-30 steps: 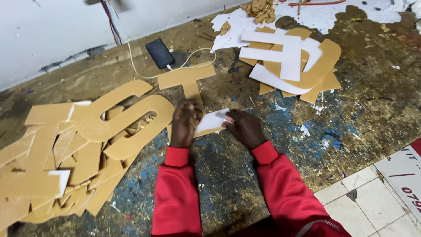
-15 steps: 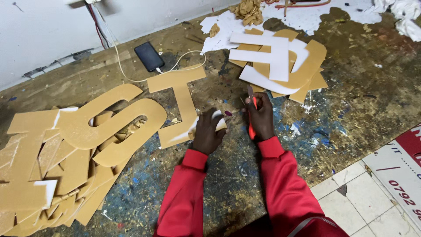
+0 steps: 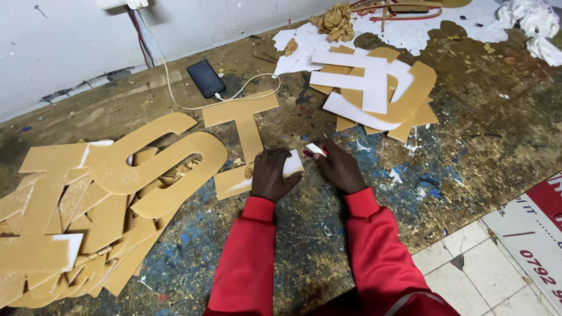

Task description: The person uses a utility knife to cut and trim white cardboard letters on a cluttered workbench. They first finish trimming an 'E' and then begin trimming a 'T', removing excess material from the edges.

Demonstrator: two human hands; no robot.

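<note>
A tan letter cutout (image 3: 246, 126) with crossbars at both ends lies flat on the paint-stained workbench (image 3: 456, 146). Its near end shows a white patch (image 3: 293, 164) where the tan covering is off. My left hand (image 3: 271, 175) presses down on that near end, fingers curled over its edge. My right hand (image 3: 341, 169) sits just to the right of it and pinches a small red and white tool (image 3: 316, 150), its tip close to the white patch. Both sleeves are red.
A heap of large tan letters (image 3: 117, 175) fills the left of the bench. White and tan cut pieces (image 3: 374, 88) are stacked at the back right. A black phone (image 3: 206, 78) on a cable (image 3: 246, 92) lies by the wall. Tiled floor (image 3: 468, 269) and a printed board (image 3: 538, 228) lie at the lower right.
My right hand, which held the red tool upright half a second ago, has brought it down toward the letter's white end. My left hand stays on the letter.
</note>
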